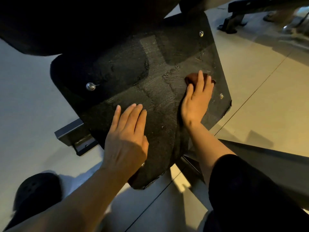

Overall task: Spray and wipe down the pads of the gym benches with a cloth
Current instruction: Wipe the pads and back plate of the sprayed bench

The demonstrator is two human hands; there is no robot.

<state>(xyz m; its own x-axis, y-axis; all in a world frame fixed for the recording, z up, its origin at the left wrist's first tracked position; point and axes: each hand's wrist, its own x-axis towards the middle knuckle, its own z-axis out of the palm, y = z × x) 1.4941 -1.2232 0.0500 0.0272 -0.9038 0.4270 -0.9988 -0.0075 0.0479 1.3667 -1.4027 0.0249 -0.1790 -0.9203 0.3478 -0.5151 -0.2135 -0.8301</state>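
Item, lower frame: my two forearms reach in from the bottom edge, the one at lower right in a dark sleeve [250, 190]. A dark rounded shape, perhaps a shoe [36, 190], sits at lower left on the pale tiled floor [33, 106].

Item, centre: left hand [127, 136], fingers straight and spread, palm pressed flat on the near part of the pad [133, 76], holding nothing. I judge it is steadying the pad.

Item, centre right: right hand [197, 99], fingers extended, pressing a reddish-brown cloth [192, 78] onto the pad near its right edge. The cloth is mostly hidden under the fingers; only a bunched part shows beyond them.

Item, middle distance: the pad is worn and black, with rough patched areas and shiny bolt heads [90, 86]. Black frame brackets [73, 136] show beneath its left side.

Item, far, upper right: another dark frame [234, 22] on the floor.

Step in hand, as I judge it: wiping. The next move calls for dragging the cloth across the unwiped stretch toward the left while keeping steady pressure.

Containers: none visible; no spray bottle in frame.
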